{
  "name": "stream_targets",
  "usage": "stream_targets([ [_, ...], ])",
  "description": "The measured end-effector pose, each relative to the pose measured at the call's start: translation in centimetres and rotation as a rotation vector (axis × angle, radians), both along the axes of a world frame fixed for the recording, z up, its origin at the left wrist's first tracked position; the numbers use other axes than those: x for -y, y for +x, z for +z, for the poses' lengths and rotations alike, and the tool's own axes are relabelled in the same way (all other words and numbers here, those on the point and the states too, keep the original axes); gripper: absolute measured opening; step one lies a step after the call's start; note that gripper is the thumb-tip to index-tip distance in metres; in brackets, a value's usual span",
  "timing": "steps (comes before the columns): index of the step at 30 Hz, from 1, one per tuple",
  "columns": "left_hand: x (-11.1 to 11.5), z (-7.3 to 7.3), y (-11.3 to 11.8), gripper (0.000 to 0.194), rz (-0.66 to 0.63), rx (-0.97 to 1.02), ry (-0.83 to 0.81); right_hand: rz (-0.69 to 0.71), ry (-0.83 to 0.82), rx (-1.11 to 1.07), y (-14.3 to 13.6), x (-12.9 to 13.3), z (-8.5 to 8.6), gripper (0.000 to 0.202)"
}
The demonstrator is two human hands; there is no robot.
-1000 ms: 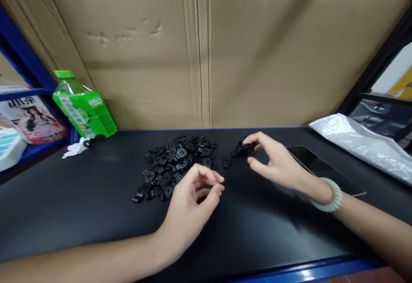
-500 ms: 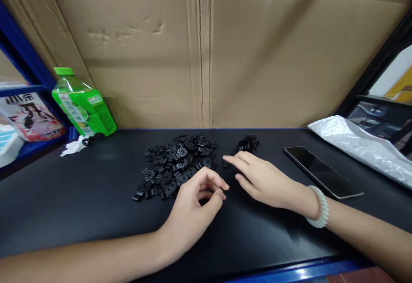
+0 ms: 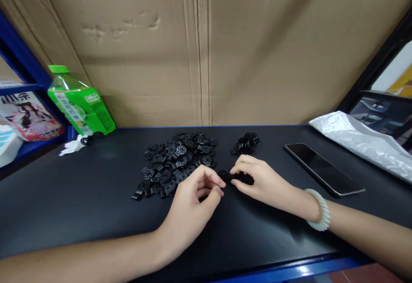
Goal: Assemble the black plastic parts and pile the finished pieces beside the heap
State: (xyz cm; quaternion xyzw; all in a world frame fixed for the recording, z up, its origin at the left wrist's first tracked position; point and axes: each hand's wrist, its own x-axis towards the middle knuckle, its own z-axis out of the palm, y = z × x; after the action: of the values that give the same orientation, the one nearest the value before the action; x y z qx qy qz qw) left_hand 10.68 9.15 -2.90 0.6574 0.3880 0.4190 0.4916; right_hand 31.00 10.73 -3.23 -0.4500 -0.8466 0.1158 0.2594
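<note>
My right hand (image 3: 262, 179), with a pale beaded bracelet at the wrist, pinches a small black round plastic piece (image 3: 225, 175) between thumb and fingers, just over the dark tabletop. Close by on the left, my left hand (image 3: 200, 195) is curled, thumb and fingertips brought together near that piece; whether anything sits between them is hidden. Beyond my left hand lies a large heap of black plastic pieces (image 3: 180, 158), round discs with holes and short tabs. Past my right hand is a smaller pile of similar black pieces (image 3: 247, 143).
A phone (image 3: 323, 169) lies at the right, with a silvery plastic bag (image 3: 363, 141) behind it. At the far left stand a green bottle (image 3: 82, 105) and a crumpled white scrap (image 3: 72, 146). Cardboard (image 3: 270, 60) forms the back wall.
My right hand has come from beside the small pile back toward my left hand, its fingers closing on a black plastic piece. My left hand has hardly moved.
</note>
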Motion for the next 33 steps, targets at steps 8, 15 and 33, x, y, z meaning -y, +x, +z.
stream_targets([
  [8, -0.3, -0.2, 0.2, 0.013, 0.026, 0.032, -0.053, 0.003, 0.046, -0.203, -0.9, 0.7, 0.1, 0.005],
  [15, -0.3, -0.1, 0.0, 0.015, 0.053, 0.135, -0.083, 0.118, 0.336, 0.038, -1.3, 2.1, 0.2, 0.012],
  [33, 0.3, 0.3, 0.0, 0.019, -0.102, 0.1, 0.107, 0.422, -1.16, -0.972, -2.1, 2.2, 0.9, 0.036],
])
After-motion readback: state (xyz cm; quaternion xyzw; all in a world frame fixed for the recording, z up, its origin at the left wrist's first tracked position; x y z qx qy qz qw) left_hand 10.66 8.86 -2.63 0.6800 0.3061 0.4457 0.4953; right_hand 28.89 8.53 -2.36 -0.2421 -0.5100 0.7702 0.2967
